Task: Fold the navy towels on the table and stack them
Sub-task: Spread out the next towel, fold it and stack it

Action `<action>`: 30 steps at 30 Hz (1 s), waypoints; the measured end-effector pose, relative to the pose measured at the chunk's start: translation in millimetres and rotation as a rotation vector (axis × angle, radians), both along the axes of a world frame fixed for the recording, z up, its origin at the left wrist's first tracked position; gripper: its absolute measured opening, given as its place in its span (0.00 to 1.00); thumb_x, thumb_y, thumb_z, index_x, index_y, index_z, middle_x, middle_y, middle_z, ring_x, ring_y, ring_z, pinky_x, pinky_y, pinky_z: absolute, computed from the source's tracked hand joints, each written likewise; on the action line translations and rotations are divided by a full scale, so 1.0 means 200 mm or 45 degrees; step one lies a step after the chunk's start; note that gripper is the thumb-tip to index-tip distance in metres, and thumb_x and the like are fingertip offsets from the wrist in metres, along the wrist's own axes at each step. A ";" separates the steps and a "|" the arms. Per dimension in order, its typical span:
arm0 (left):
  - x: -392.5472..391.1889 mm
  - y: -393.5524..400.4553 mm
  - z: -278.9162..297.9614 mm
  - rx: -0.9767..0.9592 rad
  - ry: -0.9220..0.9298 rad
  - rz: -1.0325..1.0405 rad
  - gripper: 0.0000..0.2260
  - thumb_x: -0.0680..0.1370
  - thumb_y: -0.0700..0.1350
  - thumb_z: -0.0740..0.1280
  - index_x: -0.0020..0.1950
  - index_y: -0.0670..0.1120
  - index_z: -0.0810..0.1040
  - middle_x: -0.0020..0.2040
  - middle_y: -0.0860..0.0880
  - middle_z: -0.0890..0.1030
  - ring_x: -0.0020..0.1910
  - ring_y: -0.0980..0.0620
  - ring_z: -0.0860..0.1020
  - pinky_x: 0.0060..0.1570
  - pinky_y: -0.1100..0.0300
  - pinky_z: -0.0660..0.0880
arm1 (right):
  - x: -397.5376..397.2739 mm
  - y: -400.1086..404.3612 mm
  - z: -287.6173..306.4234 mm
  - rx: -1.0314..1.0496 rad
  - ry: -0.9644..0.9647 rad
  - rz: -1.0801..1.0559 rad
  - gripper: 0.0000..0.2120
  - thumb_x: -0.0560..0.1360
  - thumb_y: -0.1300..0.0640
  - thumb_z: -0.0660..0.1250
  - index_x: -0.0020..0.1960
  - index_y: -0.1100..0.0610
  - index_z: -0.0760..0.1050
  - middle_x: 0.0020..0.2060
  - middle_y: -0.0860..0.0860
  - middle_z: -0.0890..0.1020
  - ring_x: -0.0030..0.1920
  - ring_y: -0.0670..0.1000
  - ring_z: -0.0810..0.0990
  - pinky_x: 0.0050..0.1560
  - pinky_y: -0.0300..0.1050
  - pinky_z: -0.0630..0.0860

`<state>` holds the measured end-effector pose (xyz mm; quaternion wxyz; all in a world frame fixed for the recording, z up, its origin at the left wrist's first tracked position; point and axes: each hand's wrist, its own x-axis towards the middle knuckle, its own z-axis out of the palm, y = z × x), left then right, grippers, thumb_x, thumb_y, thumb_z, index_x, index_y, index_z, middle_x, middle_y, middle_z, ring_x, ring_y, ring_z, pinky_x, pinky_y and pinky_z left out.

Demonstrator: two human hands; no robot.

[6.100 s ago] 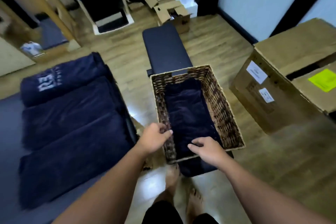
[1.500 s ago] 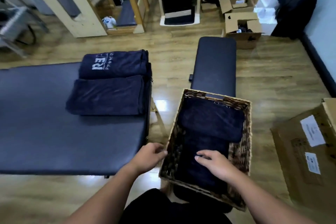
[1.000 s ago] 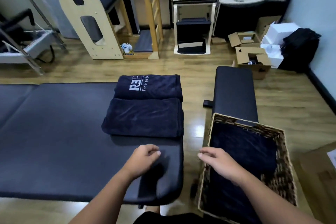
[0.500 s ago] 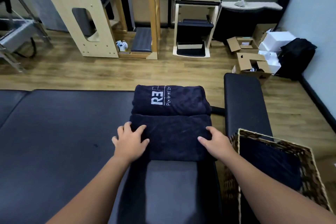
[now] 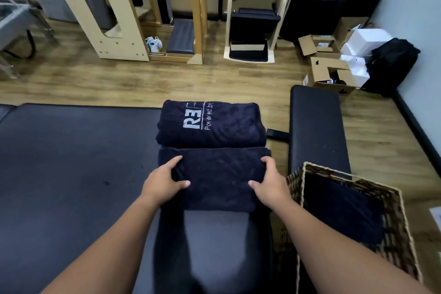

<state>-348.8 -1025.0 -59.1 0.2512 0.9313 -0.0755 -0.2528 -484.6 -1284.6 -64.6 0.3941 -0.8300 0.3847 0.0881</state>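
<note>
We had both hands on the near folded navy towel (image 5: 216, 178), which lay at the right end of the padded table (image 5: 71, 174), close to its right edge. Our left hand (image 5: 163, 182) gripped the towel's left end, fingers curled over the far side and the thumb pressing on top. Our right hand (image 5: 268, 185) did the same at the right end, thumb on top and fingers wrapped round the far edge. The two hands sat well apart, one at each end, each clamped on that towel.

Just beyond it, touching along the long side, lay the second folded towel (image 5: 211, 124), with pale lettering facing up, reaching the table's far edge. Both were folded and lay side by side, not stacked.

Off the table's right edge stood a wicker basket (image 5: 391, 212) with dark navy cloth (image 5: 341, 210) inside; we couldn't tell how many pieces it held. Behind the basket a black padded bench (image 5: 315, 126) ran away from us over the wooden floor (image 5: 95, 79). Further back sat open cardboard boxes (image 5: 327, 67).
</note>
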 end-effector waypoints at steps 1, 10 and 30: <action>-0.04 -0.03 0.01 -0.003 -0.006 0.020 0.37 0.71 0.52 0.78 0.77 0.61 0.66 0.69 0.51 0.78 0.68 0.44 0.74 0.66 0.50 0.72 | -0.03 -0.02 0.00 0.013 -0.003 -0.001 0.33 0.75 0.53 0.73 0.73 0.42 0.59 0.63 0.52 0.79 0.59 0.57 0.79 0.59 0.48 0.75; -0.69 -0.61 0.02 -0.208 0.039 0.025 0.31 0.71 0.46 0.79 0.73 0.57 0.74 0.66 0.51 0.79 0.68 0.46 0.75 0.68 0.52 0.72 | -0.78 -0.57 0.01 -0.041 0.042 -0.125 0.27 0.76 0.53 0.73 0.65 0.36 0.63 0.56 0.50 0.80 0.53 0.54 0.79 0.54 0.50 0.77; -1.37 -1.60 -0.51 0.065 0.288 -0.373 0.32 0.76 0.42 0.69 0.79 0.54 0.66 0.67 0.46 0.78 0.64 0.45 0.77 0.64 0.52 0.76 | -1.68 -1.10 -0.49 -0.143 0.119 -0.391 0.29 0.80 0.54 0.68 0.76 0.45 0.59 0.53 0.50 0.76 0.54 0.54 0.78 0.49 0.49 0.77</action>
